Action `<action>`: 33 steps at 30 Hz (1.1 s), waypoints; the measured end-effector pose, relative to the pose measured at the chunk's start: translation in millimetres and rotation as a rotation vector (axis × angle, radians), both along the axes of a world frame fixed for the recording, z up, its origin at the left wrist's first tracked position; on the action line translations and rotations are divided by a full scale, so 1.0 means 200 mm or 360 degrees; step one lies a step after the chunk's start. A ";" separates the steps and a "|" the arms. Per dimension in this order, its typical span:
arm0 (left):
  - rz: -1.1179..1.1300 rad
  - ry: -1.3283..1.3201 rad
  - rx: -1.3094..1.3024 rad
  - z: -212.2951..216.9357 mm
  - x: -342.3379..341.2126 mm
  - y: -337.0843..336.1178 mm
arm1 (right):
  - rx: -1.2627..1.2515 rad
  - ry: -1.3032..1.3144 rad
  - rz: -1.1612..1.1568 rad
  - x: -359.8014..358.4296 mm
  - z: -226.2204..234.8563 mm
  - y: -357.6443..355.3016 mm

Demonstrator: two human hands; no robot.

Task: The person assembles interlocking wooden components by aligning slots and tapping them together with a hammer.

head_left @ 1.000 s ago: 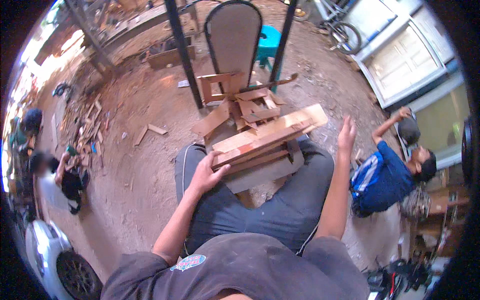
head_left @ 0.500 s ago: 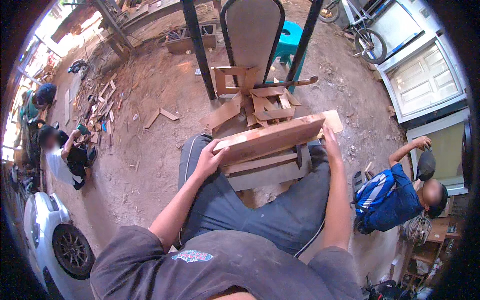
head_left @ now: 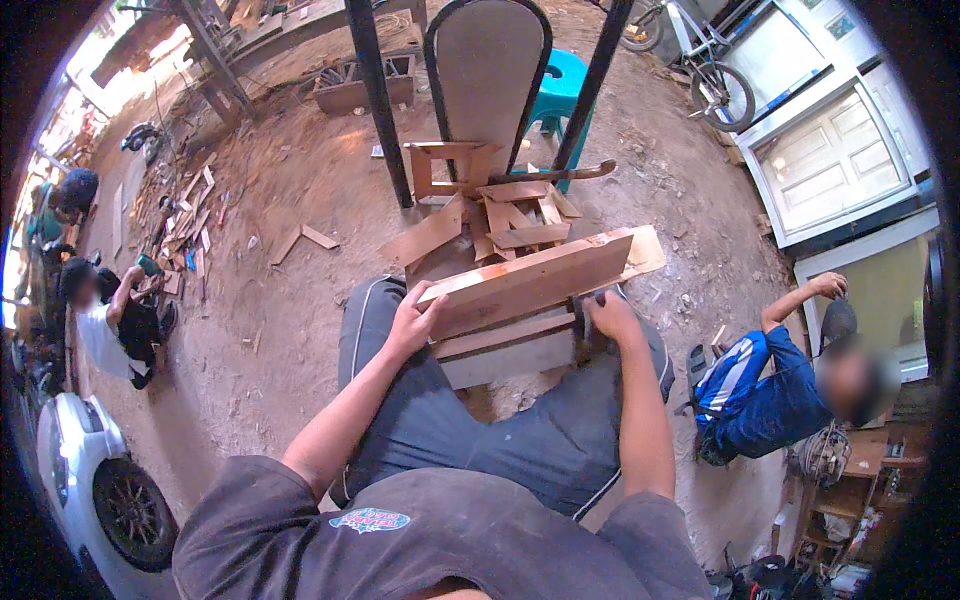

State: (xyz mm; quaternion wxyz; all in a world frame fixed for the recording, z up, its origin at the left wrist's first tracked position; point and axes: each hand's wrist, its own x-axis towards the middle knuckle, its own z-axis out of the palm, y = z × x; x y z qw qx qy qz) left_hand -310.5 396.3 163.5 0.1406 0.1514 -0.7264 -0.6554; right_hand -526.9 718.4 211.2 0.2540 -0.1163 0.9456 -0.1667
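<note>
There is room for the left hand [head_left: 412, 318] to slide out to the left, over the dirt [head_left: 290, 345]. Straight ahead, the long board [head_left: 530, 282] blocks the way like a low wall. Right behind it sits a messy heap of wood bits [head_left: 525, 225]. Then come two black poles [head_left: 380, 100], with a tall panel [head_left: 488, 80] between them. Open air lies above the board. Beside the right hand [head_left: 614, 318] is the right leg [head_left: 565, 415], then a gap before a person in blue [head_left: 765, 395].
</note>
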 end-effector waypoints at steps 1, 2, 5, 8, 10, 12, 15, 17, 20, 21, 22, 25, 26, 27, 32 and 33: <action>-0.0012 0.0012 0.0014 -0.01 0.00 0.00 | 0.0044 -0.0052 0.0046 0.04 0.00 -0.02; -0.0022 0.0007 -0.0002 -0.03 0.00 0.01 | 0.0087 -0.0104 0.0094 0.08 -0.01 -0.04; -0.0072 0.0038 0.0058 -0.10 -0.02 -0.02 | 0.0167 -0.0056 0.0123 0.13 -0.06 -0.08; -0.0082 0.0040 0.0072 -0.12 -0.02 -0.02 | 0.0183 0.0018 0.0078 0.11 -0.15 -0.09; -0.0084 0.0041 0.0178 -0.13 -0.04 -0.04 | 0.0168 0.0062 0.0090 0.07 -0.20 -0.09; -0.0091 0.0032 0.0234 -0.14 -0.02 -0.05 | 0.0138 0.0123 0.0146 0.06 -0.23 -0.08; -0.0133 0.0057 0.0283 -0.13 -0.02 -0.03 | -0.0028 0.0059 0.0086 0.06 -0.22 -0.06; -0.0175 0.0104 0.0388 -0.13 -0.03 -0.01 | -0.0106 0.0056 0.0055 0.05 -0.24 0.00; -0.0170 0.0101 0.0316 -0.12 -0.02 -0.01 | -0.0203 0.0154 -0.0105 0.15 -0.22 0.03; -0.0158 0.0109 0.0302 -0.11 0.00 -0.01 | -0.0228 0.0206 -0.0185 0.19 -0.20 0.02; -0.0187 0.0127 0.0312 -0.07 -0.01 0.03 | -0.0415 0.0158 -0.0281 0.21 -0.20 0.07; -0.0187 0.0256 -0.0013 -0.11 -0.02 0.02 | -0.0887 0.0245 -0.0448 0.26 -0.17 0.11; -0.0174 0.0259 0.0084 -0.12 -0.01 0.01 | -0.1009 0.0278 -0.0466 0.30 -0.13 0.08; -0.0173 0.0214 0.0091 -0.14 0.00 0.00 | -0.1131 0.0313 -0.0482 0.34 -0.09 0.06; -0.0021 0.0311 0.0006 -0.02 0.00 0.06 | -0.1689 0.0442 -0.0539 0.57 0.21 0.02; 0.0034 0.0319 0.0016 0.02 0.00 0.09 | -0.1772 0.0467 -0.0582 0.61 0.25 0.02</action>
